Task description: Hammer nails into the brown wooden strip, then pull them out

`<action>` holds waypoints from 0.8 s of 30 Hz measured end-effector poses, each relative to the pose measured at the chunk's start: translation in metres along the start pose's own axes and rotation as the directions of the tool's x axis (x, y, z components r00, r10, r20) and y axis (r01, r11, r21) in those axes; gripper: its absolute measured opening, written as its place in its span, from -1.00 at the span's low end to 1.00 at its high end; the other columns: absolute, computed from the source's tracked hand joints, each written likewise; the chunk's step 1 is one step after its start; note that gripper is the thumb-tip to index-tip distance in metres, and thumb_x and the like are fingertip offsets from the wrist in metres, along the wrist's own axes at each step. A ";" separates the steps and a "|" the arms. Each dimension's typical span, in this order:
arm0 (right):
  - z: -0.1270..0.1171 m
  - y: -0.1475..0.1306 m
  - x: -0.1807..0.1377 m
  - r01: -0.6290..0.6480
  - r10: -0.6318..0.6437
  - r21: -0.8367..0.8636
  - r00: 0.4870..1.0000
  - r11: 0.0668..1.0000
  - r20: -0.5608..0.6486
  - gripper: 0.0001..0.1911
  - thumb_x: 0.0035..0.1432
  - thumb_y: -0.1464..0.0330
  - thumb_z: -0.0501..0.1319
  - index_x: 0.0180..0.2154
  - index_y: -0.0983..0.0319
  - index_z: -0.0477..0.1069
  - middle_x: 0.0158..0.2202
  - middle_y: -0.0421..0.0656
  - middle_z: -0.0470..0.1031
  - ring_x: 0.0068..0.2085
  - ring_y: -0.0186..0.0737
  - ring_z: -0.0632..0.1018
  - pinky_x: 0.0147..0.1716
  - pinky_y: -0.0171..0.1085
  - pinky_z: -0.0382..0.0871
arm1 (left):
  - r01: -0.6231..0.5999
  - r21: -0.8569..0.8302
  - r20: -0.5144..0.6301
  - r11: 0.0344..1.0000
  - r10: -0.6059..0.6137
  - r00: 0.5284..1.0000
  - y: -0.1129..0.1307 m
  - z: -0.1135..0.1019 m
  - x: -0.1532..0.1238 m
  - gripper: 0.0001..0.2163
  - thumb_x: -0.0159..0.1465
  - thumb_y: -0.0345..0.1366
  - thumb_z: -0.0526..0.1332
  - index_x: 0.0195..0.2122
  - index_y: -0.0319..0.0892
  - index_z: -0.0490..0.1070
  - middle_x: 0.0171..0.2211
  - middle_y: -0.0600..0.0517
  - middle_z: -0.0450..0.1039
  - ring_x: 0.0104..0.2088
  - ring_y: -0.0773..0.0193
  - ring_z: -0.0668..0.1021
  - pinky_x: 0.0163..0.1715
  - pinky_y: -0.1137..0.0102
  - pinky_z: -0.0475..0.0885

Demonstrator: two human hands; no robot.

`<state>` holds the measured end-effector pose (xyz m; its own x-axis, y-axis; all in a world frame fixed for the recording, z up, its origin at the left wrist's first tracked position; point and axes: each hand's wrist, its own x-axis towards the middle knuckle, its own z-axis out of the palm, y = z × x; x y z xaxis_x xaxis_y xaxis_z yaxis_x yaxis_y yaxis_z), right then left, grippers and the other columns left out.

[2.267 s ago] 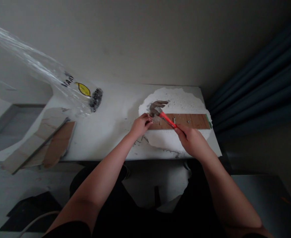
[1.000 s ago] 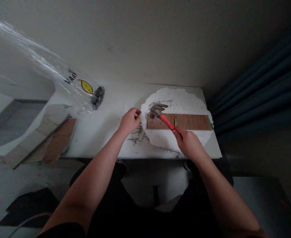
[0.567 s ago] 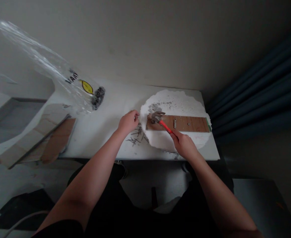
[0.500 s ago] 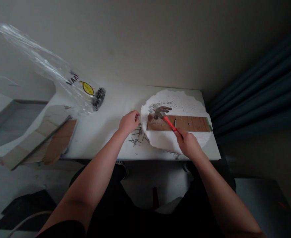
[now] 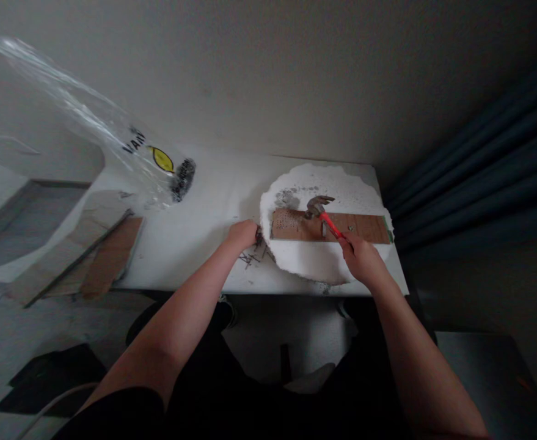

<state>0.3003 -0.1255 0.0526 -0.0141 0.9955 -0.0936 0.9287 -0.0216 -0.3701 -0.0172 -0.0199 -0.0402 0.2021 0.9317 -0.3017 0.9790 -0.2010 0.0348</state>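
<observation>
My right hand (image 5: 363,256) is wrapped round the red handle of a claw hammer (image 5: 331,225). The hammer's dark metal head is over a brown wooden board (image 5: 362,228), which lies on a ragged-edged white round sheet (image 5: 309,260). Small dark dots cover the board's left end. Down at a loose pile of nails (image 5: 251,259) left of the sheet is my left hand (image 5: 243,235). Its fingers are curled in among the nails, and their tips are hidden, so I cannot see whether a nail is between them.
Clear plastic wrap (image 5: 112,137) with a yellow print stands at the back left of the white table (image 5: 195,244). Broken board pieces (image 5: 112,256) jut over the table's left front edge. A dark blue curtain (image 5: 479,159) hangs at the right.
My left hand has moved down onto the nails, its fingers closing. My right hand has carried the hammer to the right, along the board.
</observation>
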 end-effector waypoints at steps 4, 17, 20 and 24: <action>0.000 0.000 -0.001 0.000 0.000 0.002 1.000 1.000 0.006 -0.57 0.42 0.18 -0.06 0.02 0.21 0.48 -0.18 0.04 0.62 -0.23 -0.02 0.59 -0.36 -0.23 0.23 | 0.005 -0.032 0.020 0.999 -0.005 1.000 0.002 0.006 0.004 -0.69 0.29 -0.32 0.11 -0.05 -0.28 0.56 -0.09 -0.31 0.58 -0.08 -0.02 0.62 -0.15 0.27 0.47; 0.000 0.002 0.001 0.012 -0.012 -0.013 1.000 1.000 0.012 -0.57 0.43 0.19 -0.08 0.02 0.21 0.47 -0.18 0.05 0.62 -0.21 0.00 0.60 -0.34 -0.21 0.24 | 0.072 -0.155 -0.128 0.985 -0.092 0.987 -0.001 -0.027 -0.004 -0.77 0.19 -0.31 0.21 -0.14 -0.18 0.52 -0.22 -0.20 0.60 -0.19 0.00 0.61 -0.25 0.24 0.43; 0.000 0.001 0.001 0.002 -0.002 -0.016 1.000 1.000 0.010 -0.57 0.43 0.18 -0.07 0.00 0.21 0.48 -0.19 0.04 0.62 -0.22 -0.01 0.60 -0.36 -0.22 0.22 | -0.023 -0.480 -0.246 0.877 -0.110 0.963 0.001 -0.044 -0.006 -0.80 0.19 -0.35 0.20 -0.17 -0.17 0.50 -0.30 -0.08 0.59 -0.29 0.17 0.59 -0.24 0.31 0.44; -0.001 -0.001 0.001 0.003 -0.003 -0.007 1.000 1.000 0.010 -0.58 0.43 0.18 -0.06 -0.02 0.22 0.49 -0.20 0.04 0.62 -0.24 -0.02 0.60 -0.38 -0.22 0.21 | -0.240 -0.808 -0.283 0.538 0.002 0.959 0.015 -0.053 -0.011 -0.82 0.15 -0.27 0.30 -0.24 -0.21 0.52 -0.31 -0.04 0.58 -0.32 0.28 0.56 -0.22 0.34 0.47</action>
<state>0.3000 -0.1249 0.0537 -0.0207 0.9946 -0.1016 0.9313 -0.0178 -0.3639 -0.0029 -0.0176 0.0140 0.2033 0.9789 -0.0194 0.5012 -0.0870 0.8609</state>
